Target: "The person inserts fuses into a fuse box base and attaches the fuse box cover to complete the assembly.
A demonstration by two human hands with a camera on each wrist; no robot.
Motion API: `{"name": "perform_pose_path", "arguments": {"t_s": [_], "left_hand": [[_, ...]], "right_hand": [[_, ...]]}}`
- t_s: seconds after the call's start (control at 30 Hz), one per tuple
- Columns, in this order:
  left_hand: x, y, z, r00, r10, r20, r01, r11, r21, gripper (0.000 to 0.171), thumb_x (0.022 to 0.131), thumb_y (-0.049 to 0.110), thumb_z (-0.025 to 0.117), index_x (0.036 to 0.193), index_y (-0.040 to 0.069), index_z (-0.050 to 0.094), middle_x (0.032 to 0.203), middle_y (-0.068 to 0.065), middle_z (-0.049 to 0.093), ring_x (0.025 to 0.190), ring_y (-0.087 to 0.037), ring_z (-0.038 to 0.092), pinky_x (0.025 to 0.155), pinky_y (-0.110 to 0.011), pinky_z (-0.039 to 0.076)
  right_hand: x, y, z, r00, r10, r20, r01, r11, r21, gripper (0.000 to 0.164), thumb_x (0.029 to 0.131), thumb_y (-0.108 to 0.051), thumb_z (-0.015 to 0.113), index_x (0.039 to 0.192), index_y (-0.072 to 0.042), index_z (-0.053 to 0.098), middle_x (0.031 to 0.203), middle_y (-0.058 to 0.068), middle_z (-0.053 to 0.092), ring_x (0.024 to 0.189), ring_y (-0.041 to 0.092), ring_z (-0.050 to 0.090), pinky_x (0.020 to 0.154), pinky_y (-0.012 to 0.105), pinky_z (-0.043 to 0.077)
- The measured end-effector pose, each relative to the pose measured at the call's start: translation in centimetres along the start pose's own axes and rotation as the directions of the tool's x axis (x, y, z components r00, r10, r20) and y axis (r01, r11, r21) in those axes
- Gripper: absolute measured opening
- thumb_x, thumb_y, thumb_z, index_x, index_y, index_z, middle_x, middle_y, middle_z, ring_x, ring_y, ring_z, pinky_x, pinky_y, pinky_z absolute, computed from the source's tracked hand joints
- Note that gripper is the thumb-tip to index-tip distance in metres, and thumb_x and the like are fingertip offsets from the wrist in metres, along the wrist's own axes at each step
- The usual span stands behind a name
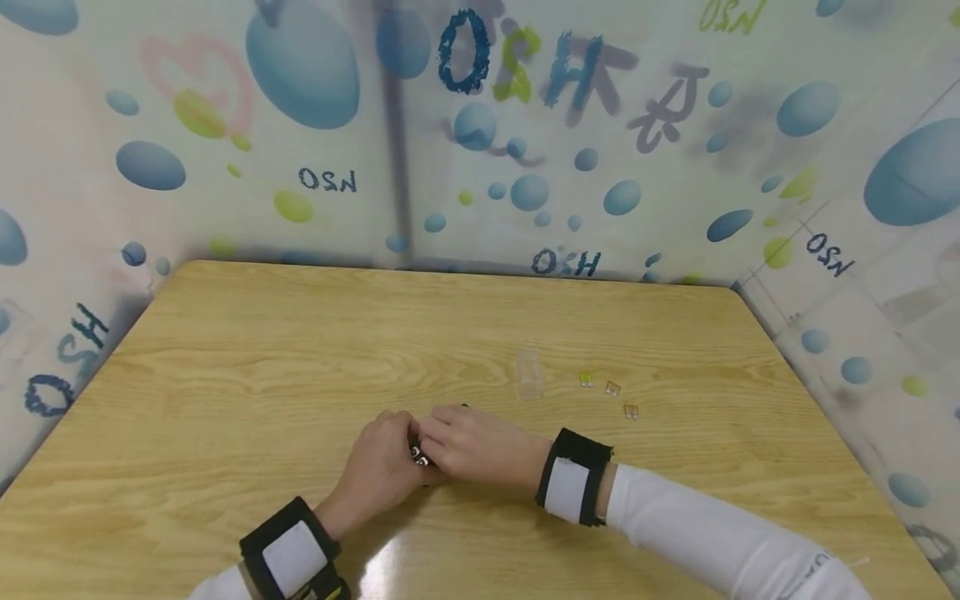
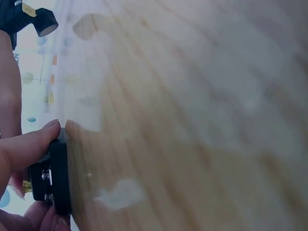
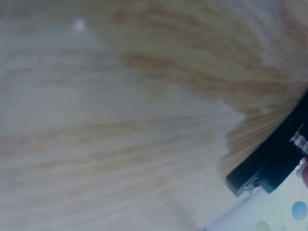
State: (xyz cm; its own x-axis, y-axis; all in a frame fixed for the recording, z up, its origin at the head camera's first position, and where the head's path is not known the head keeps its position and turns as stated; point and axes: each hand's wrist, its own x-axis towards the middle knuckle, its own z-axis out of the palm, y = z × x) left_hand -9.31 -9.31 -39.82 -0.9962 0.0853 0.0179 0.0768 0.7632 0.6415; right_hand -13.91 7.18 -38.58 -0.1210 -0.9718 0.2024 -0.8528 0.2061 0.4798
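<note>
My left hand [image 1: 386,462] grips a black fuse block [image 2: 58,178] between its thumb and fingers. Silver screws [image 2: 46,174] show along the block's side in the left wrist view. My right hand [image 1: 476,442] is curled over the block from the other side, its fingertips close against the left hand's. A small yellow blade fuse [image 2: 27,186] sticks out at the block's face, pinched by the right fingertips; the right thumb is hidden. At the edge of the right wrist view, the block [image 3: 269,163] appears tilted, with a fingertip beside it.
A clear plastic cover [image 1: 529,373] lies beyond the right hand on the wooden table [image 1: 300,333]. To its right are a yellow-green fuse [image 1: 586,380] and two orange-brown fuses [image 1: 612,388]. A patterned wall [image 1: 480,192] stands behind the table.
</note>
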Motion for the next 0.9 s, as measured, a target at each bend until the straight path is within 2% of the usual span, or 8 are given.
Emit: {"name": "perform_pose_path", "arguments": {"t_s": [0.17, 0.3, 0.5, 0.7, 0.9], "left_hand": [[0.1, 0.1, -0.2, 0.999, -0.03, 0.017, 0.03, 0.999, -0.037, 0.051, 0.054, 0.038, 0.095, 0.078, 0.006, 0.063, 0.076, -0.004, 0.057, 0.07, -0.015, 0.049, 0.061, -0.028, 0.038], [0.0, 0.2, -0.2, 0.998, -0.047, 0.034, 0.048, 0.998, -0.041, 0.051, 0.054, 0.037, 0.095, 0.08, 0.007, 0.064, 0.077, -0.004, 0.057, 0.071, -0.015, 0.048, 0.061, -0.027, 0.038], [0.0, 0.1, -0.1, 0.997, -0.061, 0.045, 0.063, 0.997, -0.041, 0.049, 0.055, 0.034, 0.095, 0.082, 0.006, 0.064, 0.078, -0.004, 0.056, 0.071, -0.016, 0.048, 0.061, -0.027, 0.037], [0.0, 0.0, 0.0, 0.997, -0.061, 0.037, 0.063, 0.997, -0.047, 0.046, 0.055, 0.031, 0.094, 0.08, 0.008, 0.063, 0.078, -0.004, 0.056, 0.071, -0.015, 0.049, 0.062, -0.028, 0.039], [-0.1, 0.0, 0.0, 0.999, -0.042, 0.022, 0.043, 0.999, -0.032, 0.047, 0.054, 0.031, 0.094, 0.081, 0.007, 0.065, 0.078, -0.004, 0.059, 0.072, -0.015, 0.052, 0.065, -0.03, 0.042]], "right_hand": [[-0.3, 0.5, 0.0, 0.997, 0.06, 0.054, -0.068, 0.983, 0.172, 0.024, 0.095, -0.02, 0.062, 0.117, -0.009, 0.066, 0.1, -0.005, 0.063, 0.093, 0.007, 0.058, 0.085, 0.017, 0.05], [-0.7, 0.7, -0.2, 0.993, 0.085, 0.081, -0.104, 0.958, 0.268, 0.029, 0.091, -0.015, 0.064, 0.12, -0.011, 0.065, 0.098, -0.005, 0.06, 0.091, 0.008, 0.055, 0.081, 0.018, 0.049], [-0.9, 0.9, -0.2, 0.996, 0.074, 0.052, -0.086, 0.955, 0.283, 0.032, 0.088, -0.011, 0.065, 0.119, -0.01, 0.067, 0.097, -0.004, 0.06, 0.086, 0.008, 0.053, 0.076, 0.019, 0.049], [-0.9, 1.1, -0.4, 0.995, 0.054, 0.084, -0.076, 0.954, 0.291, 0.034, 0.087, -0.01, 0.065, 0.121, -0.011, 0.065, 0.103, -0.004, 0.061, 0.089, 0.009, 0.055, 0.081, 0.02, 0.049], [-0.8, 1.6, -0.9, 0.988, 0.091, 0.126, -0.131, 0.924, 0.36, 0.027, 0.094, -0.017, 0.06, 0.121, -0.013, 0.062, 0.11, -0.002, 0.061, 0.1, 0.011, 0.058, 0.091, 0.022, 0.05]]}}
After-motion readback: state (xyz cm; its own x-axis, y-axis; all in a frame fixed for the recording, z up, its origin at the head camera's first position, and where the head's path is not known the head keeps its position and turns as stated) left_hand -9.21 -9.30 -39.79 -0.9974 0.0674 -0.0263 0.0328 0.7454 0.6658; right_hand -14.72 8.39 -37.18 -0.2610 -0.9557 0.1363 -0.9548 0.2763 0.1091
